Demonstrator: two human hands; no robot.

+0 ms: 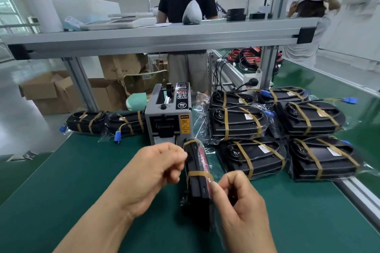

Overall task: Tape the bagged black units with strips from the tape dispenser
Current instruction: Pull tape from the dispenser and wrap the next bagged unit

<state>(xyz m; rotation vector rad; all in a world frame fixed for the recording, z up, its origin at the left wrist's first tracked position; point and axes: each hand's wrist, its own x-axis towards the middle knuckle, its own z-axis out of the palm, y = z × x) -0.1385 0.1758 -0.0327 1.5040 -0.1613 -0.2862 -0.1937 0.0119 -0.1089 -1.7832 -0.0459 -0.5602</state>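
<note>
- The bagged black unit [197, 187] is standing on its narrow edge on the green mat [82, 181], just in front of the tape dispenser [168, 117]. Its long axis is running away from the viewer, with the far end pointing at the dispenser's front.
- Two tan strips are wrapping it crosswise: the far strip [190, 142] near the dispenser end and the near strip [199, 173] about midway along.
- The left hand [156, 168] is gripping the unit's left face near the far end, fingers curled and thumb lying toward the top edge.
- The right hand [240, 201], fingers curled, is pinching the unit's right side with thumb and forefinger where the near strip ends.
- Taped units [308, 119] are lying flat to the right of the dispenser, with more to its left.
</note>
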